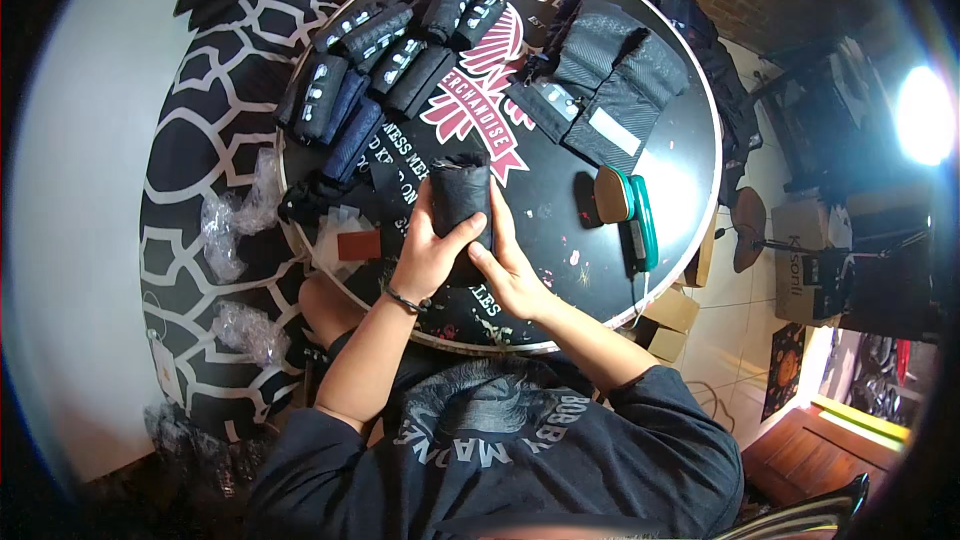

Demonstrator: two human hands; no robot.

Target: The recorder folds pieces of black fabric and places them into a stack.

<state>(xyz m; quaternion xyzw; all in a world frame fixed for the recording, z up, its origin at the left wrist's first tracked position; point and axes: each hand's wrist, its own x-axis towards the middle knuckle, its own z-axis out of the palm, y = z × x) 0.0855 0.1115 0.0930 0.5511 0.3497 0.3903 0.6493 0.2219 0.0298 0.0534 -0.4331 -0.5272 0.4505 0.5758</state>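
Both my hands hold a black rolled fabric bundle (461, 195) upright over the near middle of the round table. My left hand (432, 250) wraps its left side, with the thumb across the front. My right hand (512, 265) grips the right side, its thumb lower down. The bundle's top end looks frayed or crumpled. Beyond it to the left lie several similar rolled bundles (322, 100), black and dark blue, some with small white marks. Flat black fabric pieces (610, 80) with a white patch lie at the far right of the table.
A green handheld iron (641, 223) with a white cord (640, 305) rests right of my hands. On the left are a reddish-brown card (359, 245) and clear plastic. Crumpled plastic wrap (250, 332) lies on a patterned black-and-white surface (190, 230). Boxes (672, 310) stand beyond the table's right edge.
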